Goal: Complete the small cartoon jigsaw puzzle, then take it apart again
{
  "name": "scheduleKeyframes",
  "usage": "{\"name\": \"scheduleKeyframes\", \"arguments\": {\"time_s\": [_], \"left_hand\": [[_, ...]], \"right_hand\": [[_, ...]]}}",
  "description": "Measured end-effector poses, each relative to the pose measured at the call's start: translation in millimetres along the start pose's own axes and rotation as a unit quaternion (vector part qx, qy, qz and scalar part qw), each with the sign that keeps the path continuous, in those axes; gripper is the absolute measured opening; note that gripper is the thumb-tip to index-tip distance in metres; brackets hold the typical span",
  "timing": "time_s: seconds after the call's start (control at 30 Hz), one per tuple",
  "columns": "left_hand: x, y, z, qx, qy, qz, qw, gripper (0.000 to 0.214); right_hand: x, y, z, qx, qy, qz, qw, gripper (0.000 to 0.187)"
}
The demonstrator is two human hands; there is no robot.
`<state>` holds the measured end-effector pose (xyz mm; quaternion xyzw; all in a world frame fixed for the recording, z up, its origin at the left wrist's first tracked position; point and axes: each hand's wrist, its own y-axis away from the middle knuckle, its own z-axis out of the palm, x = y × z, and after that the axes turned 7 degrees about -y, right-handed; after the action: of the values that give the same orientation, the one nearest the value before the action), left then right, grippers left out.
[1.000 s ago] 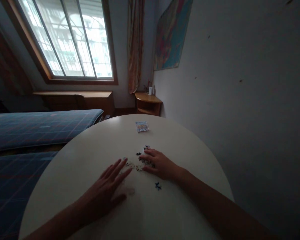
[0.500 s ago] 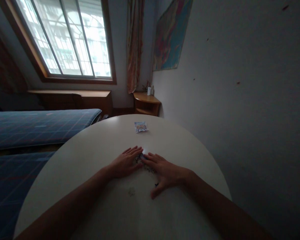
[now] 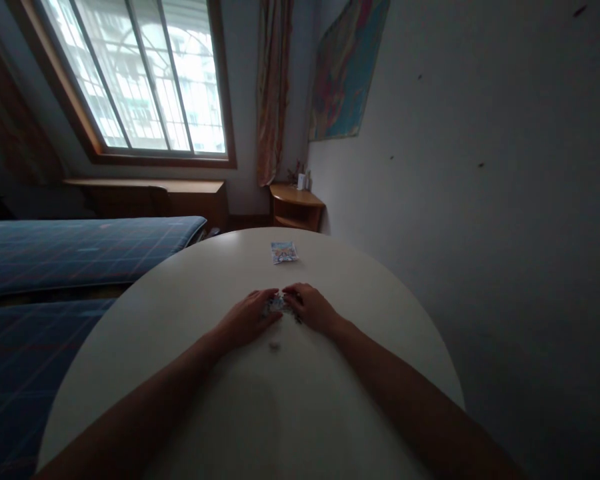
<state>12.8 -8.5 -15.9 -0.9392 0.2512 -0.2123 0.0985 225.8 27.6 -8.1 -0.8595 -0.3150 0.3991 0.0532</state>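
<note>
Both my hands rest on a round white table (image 3: pixel 190 313), cupped towards each other around a small heap of jigsaw pieces (image 3: pixel 279 305). My left hand (image 3: pixel 245 319) has its fingers curled against the heap's left side. My right hand (image 3: pixel 313 308) curls against its right side, fingertips on the pieces. One loose piece (image 3: pixel 274 345) lies on the table just below the hands. Most of the heap is hidden between the fingers.
A small printed picture card (image 3: pixel 284 252) lies farther back on the table. Beyond the table stand a blue checked bed (image 3: pixel 80 250) at the left, a wooden corner shelf (image 3: pixel 295 203), a window and a wall map. A grey wall runs close along the right.
My hands have drawn together from flat and spread to cupped around the pieces, sweeping the scattered pieces into one heap farther up the table. The dark piece near my right wrist is gone from sight.
</note>
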Motion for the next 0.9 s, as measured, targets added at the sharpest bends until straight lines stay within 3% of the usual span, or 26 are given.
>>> {"name": "scheduleKeyframes", "arguments": {"time_s": [0.1,0.2,0.27,0.33,0.47,0.73,0.9], "left_hand": [[-9,11,-5.7,-0.066,-0.001,0.062,0.996,0.09],[-14,15,-3.3,-0.058,0.0,0.053,0.997,0.086],[-12,10,1.9,-0.015,0.012,0.03,0.999,0.059],[-9,2,6.9,0.027,0.015,0.01,0.999,0.035],[-6,-8,8.8,0.069,0.034,-0.021,0.997,0.022],[-10,-4,-1.4,0.113,0.212,-0.118,0.963,0.026],[-7,-4,-5.3,0.147,0.261,-0.134,0.945,0.032]], "right_hand": [[4,7,-4,0.02,-0.014,0.023,0.999,0.045],[5,23,-7,-0.035,0.057,-0.023,0.997,0.078],[2,29,-5,-0.049,0.074,-0.036,0.995,0.067],[-2,29,0,-0.036,0.063,-0.049,0.996,0.044],[-9,20,10,-0.02,0.021,-0.07,0.997,0.022],[-8,20,6,0.049,-0.019,0.004,0.999,0.025],[-11,23,6,0.029,0.053,0.0,0.998,0.04]]}}
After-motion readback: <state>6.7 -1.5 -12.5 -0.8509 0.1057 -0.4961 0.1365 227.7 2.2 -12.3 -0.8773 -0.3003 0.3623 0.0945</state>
